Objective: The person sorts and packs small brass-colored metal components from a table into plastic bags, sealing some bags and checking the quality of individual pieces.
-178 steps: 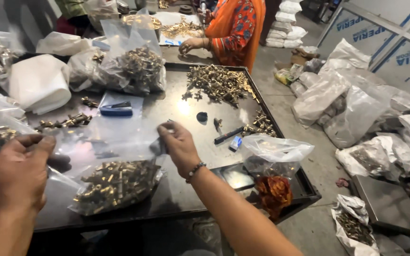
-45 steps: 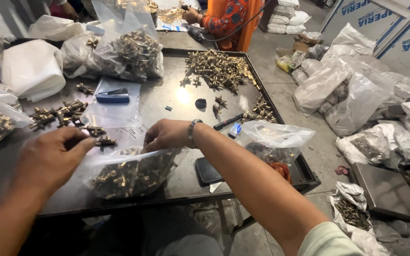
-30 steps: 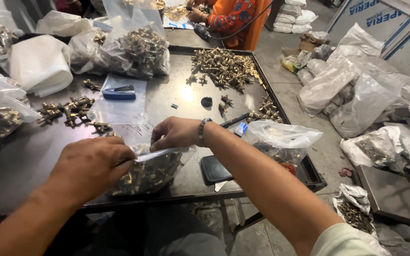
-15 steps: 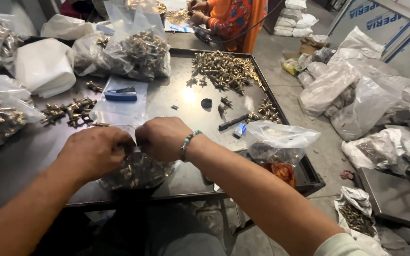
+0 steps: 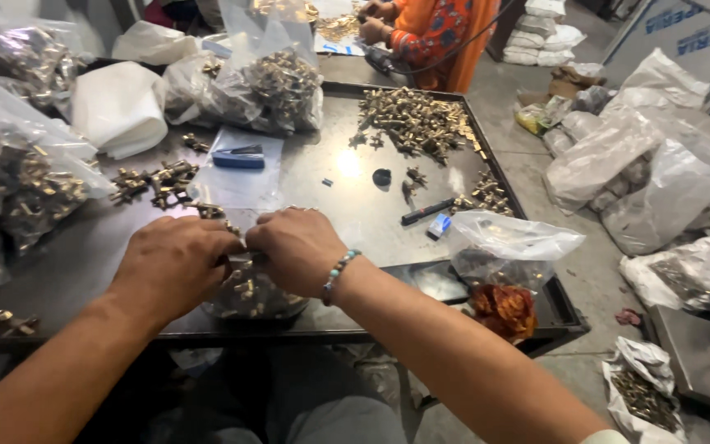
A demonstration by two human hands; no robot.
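**Both hands closed on a bag of brass fittings**

A small clear bag of brass fittings (image 5: 250,294) sits at the near edge of the dark metal tray (image 5: 347,201), directly under the hands. The left hand (image 5: 176,265) and right hand (image 5: 296,247) meet knuckle to knuckle over its top, fingers curled in and apparently pinching the bag's mouth, though the grip itself is hidden. Just beyond the hands lie loose fittings (image 5: 156,181) and a blue tool (image 5: 238,158). Right of the right hand is another clear bag (image 5: 509,247); farther off, a heap of fittings (image 5: 414,122).
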